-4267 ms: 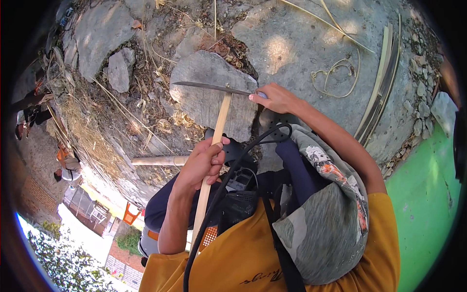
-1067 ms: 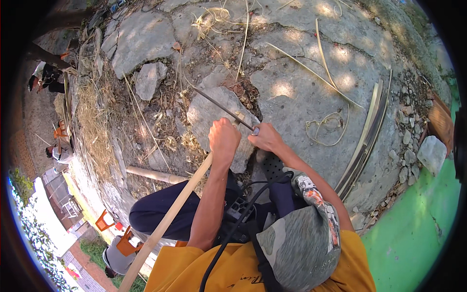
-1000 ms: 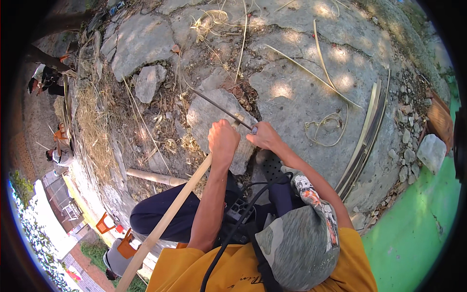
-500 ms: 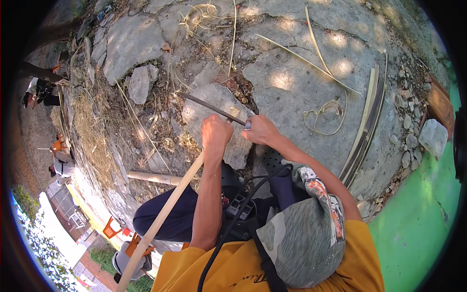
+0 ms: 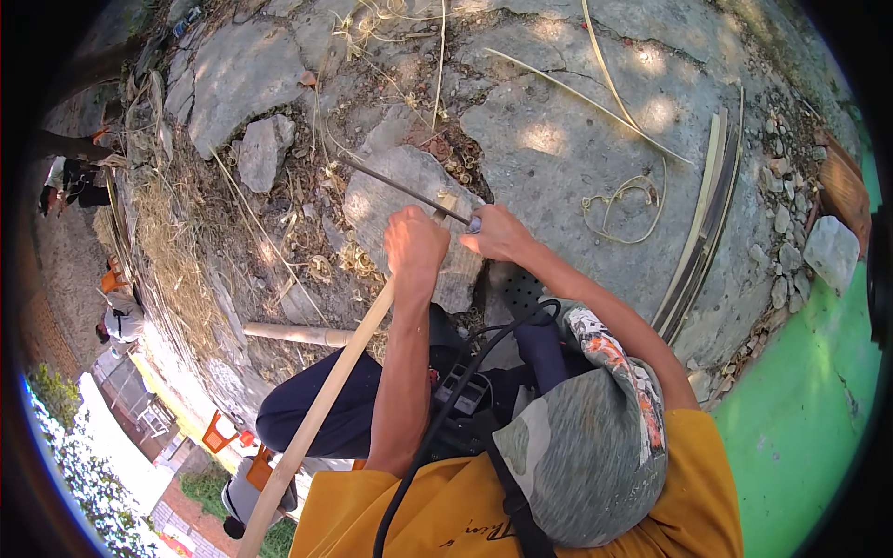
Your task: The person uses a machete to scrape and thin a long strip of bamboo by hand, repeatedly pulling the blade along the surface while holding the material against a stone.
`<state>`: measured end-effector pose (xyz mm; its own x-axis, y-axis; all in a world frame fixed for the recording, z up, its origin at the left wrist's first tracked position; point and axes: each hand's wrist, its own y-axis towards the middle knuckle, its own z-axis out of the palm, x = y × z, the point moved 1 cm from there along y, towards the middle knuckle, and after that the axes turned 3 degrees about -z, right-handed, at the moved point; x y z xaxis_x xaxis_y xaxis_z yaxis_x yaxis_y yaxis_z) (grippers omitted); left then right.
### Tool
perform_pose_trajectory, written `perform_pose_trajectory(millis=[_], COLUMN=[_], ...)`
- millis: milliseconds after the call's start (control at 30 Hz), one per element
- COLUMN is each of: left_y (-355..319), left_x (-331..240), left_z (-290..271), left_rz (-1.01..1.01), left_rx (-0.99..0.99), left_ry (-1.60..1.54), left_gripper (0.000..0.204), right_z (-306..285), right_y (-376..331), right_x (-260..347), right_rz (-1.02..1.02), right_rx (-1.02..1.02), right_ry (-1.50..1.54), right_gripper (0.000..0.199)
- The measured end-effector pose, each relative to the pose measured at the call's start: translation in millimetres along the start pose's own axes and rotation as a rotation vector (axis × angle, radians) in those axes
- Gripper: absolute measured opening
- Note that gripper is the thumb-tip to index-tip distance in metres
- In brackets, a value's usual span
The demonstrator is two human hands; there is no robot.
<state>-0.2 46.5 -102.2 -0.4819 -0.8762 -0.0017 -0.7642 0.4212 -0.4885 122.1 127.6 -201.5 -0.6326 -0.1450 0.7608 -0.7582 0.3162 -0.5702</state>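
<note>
My left hand (image 5: pixel 415 244) is closed round a long pale wooden strip (image 5: pixel 326 398), probably bamboo. The strip slants from the lower left up to a flat stone, with its short far end showing just past my fist. In my right hand (image 5: pixel 498 232) is the handle of a knife; its long, narrow dark blade (image 5: pixel 391 184) points up and left. The blade crosses the strip right beside my left fist; whether it bites into the wood is too small to tell. Beneath both lies the grey flat stone (image 5: pixel 386 200).
A round pale pole (image 5: pixel 298 335) lies left of my knees. Thin strips (image 5: pixel 595 110) and a curled shaving (image 5: pixel 619 205) lie on the rock ahead. Several long slats (image 5: pixel 707 223) are bundled at right, near rubble and a green surface (image 5: pixel 791 409). A black cable (image 5: pixel 433 432) crosses my lap.
The view has shifted slightly, so the ground sits a little higher. Both hands keep their grips, and the knife stays across the strip at almost the same angle.
</note>
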Motion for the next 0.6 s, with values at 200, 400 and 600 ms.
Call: perform_pose_trajectory(millis=[200, 400, 600], left_y=[-0.9, -0.1, -2.1], left_x=[-5.4, 2.1, 14.8], left_z=[1.0, 2.2, 11.7], left_rz=[0.029, 0.068, 0.098], left_rx=[-0.053, -0.102, -0.075], left_ry=[0.002, -0.063, -0.109], left_gripper=[0.029, 0.029, 0.027], right_z=[-18.8, -17.4, -21.7], right_y=[4.7, -30.0, -39.9], right_x=[4.7, -19.2, -26.9], right_rz=[0.076, 0.133, 0.117], right_rx=[0.042, -0.015, -0.032], right_ry=[-0.004, -0.017, 0.013], right_gripper=[0.043, 0.038, 0.039])
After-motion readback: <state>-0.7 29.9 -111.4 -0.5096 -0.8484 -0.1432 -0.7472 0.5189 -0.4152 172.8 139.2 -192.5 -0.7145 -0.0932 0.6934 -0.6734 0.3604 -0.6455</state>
